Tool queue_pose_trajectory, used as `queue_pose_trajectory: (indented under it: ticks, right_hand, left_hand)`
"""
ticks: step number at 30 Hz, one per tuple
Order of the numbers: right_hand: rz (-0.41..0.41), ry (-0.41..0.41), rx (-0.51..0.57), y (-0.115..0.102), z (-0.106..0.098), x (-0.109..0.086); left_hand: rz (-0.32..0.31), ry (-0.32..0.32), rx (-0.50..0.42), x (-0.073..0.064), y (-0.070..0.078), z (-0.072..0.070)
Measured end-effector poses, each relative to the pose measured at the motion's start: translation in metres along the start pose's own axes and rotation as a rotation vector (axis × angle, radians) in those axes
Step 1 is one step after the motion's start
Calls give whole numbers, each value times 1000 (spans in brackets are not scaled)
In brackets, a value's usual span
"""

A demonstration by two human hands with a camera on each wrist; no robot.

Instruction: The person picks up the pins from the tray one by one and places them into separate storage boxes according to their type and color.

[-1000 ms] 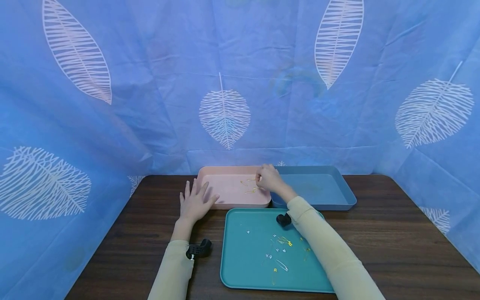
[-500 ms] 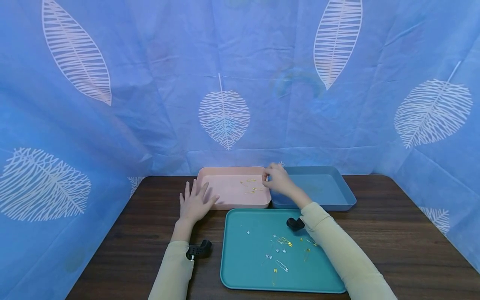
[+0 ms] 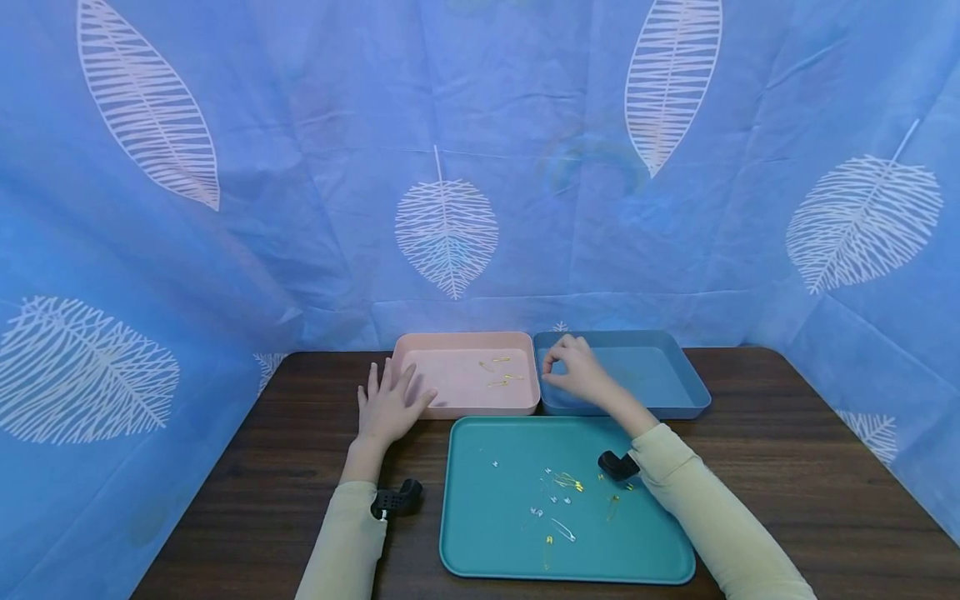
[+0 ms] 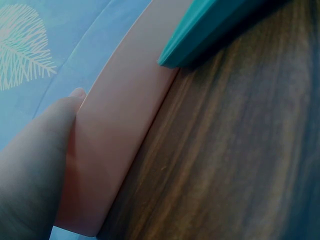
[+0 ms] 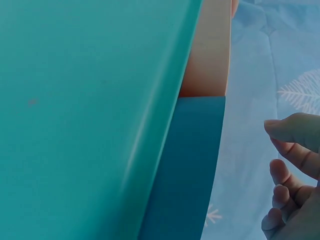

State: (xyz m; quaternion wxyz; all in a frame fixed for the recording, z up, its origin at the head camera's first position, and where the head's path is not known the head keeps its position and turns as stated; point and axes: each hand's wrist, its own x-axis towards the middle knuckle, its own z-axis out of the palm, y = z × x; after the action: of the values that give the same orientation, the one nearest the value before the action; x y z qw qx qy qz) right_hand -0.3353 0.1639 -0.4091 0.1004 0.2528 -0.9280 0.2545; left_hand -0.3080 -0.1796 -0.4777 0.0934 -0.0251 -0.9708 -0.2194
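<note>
a: finding the left hand (image 3: pixel 386 411) where?

b: seeing it at the left end of the pink tray (image 3: pixel 450 385), spreading the fingers wide and touching the near rim with the thumb.

a: and doing what with the right hand (image 3: pixel 581 371)?

b: holding it over the left part of the blue tray (image 3: pixel 648 375), pressing the tips of thumb and forefinger together like a ring, and curling the other fingers loosely. not being able to tell about some small thing between the tips.

a: looking for the gold pins (image 3: pixel 498 383)?

b: yes, seeing several lying in the right half of the pink tray, well apart from the left hand.

a: finding other pins too?

b: seeing more gold ones (image 3: pixel 570 483) and a silver pin (image 3: pixel 562 530) lying on the green tray (image 3: pixel 480 546), in front of the other two trays. noticing also small silvery bits (image 3: pixel 567 501), being too tiny for naming surely.

a: and noticing what around?

b: seeing a dark wooden table (image 3: pixel 255 517) underneath, a blue curtain (image 3: pixel 330 208) with white leaves (image 3: pixel 447 239) behind, and pale sleeves (image 3: pixel 345 533) with a black camera (image 3: pixel 401 497) at each wrist.
</note>
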Motion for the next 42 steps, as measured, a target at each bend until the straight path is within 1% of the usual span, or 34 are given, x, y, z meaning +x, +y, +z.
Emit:
queue_pose_trajectory:
  ticks: [6,9,14,19,24,31,37,40,42]
  right_hand:
    - [-77,62,50,10,-4,-17]
    - [-83,68,61,14,-7,-25]
    - [-29,31,83,18,-14,-37]
    - [5,36,114,22,-20,-51]
    - [24,36,136,25,-26,-66]
    - [55,-1,187,30,-35,-84]
    - [57,-5,181,33,-41,-97]
    - [68,-18,181,34,-42,-105]
    - [75,-27,186,34,-43,-110]
  left_hand:
    - [1,7,3,0,-1,1]
    - [2,11,7,0,0,1]
    - [5,13,2,1,0,0]
    - [1,9,-2,0,1,0]
    - [-3,10,-10,0,1,0]
    - [-6,12,-11,-1,-1,1]
    - [-2,6,-31,-1,-1,-1]
    - [1,-8,-26,-1,-1,-1]
    - [1,-6,-20,-1,0,0]
